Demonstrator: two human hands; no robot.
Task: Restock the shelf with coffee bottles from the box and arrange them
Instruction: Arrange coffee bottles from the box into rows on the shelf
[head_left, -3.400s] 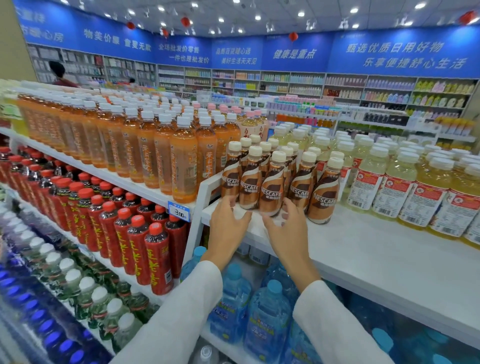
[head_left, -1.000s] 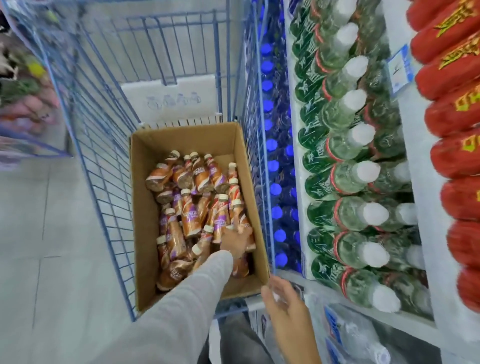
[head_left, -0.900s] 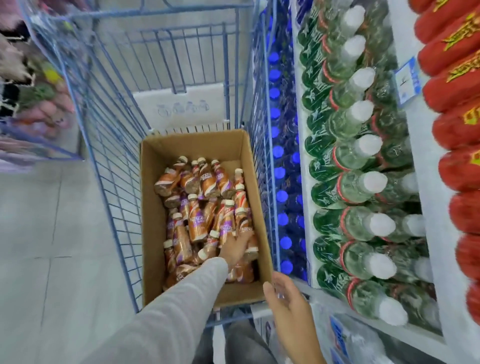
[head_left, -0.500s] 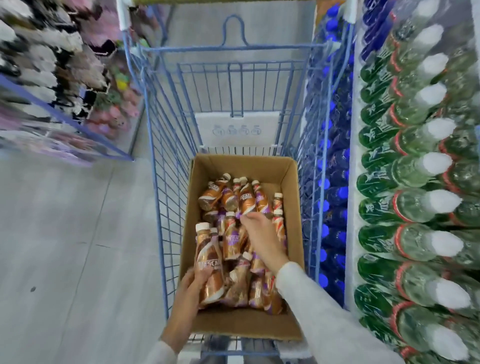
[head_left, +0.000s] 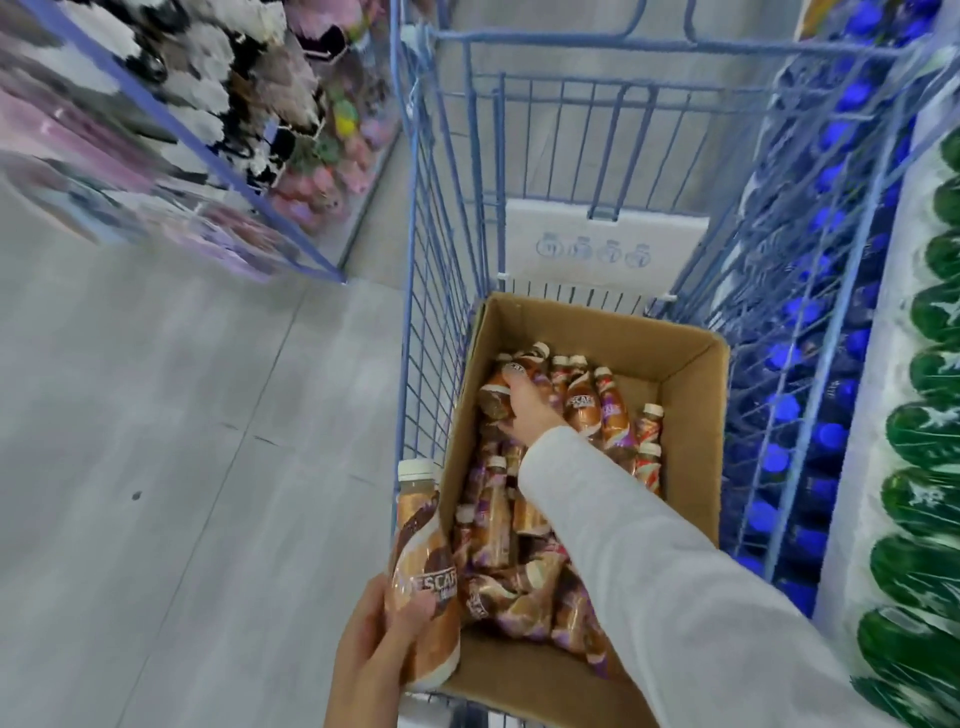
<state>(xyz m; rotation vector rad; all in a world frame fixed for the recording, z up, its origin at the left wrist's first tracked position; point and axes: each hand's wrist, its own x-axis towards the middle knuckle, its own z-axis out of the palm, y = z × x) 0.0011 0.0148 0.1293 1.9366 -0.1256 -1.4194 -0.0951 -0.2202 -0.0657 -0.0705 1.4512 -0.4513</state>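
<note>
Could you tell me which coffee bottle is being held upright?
The bottle in the left hand's grip, cap up by the box's left wall; others lie jumbled inside.

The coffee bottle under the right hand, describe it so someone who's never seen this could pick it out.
Start at the blue wire cart in the aisle, then the open cardboard box inside it, filled with loose coffee bottles. In the box's far left corner lies one coffee bottle on its side. It alone has the right hand curled over it.
</note>
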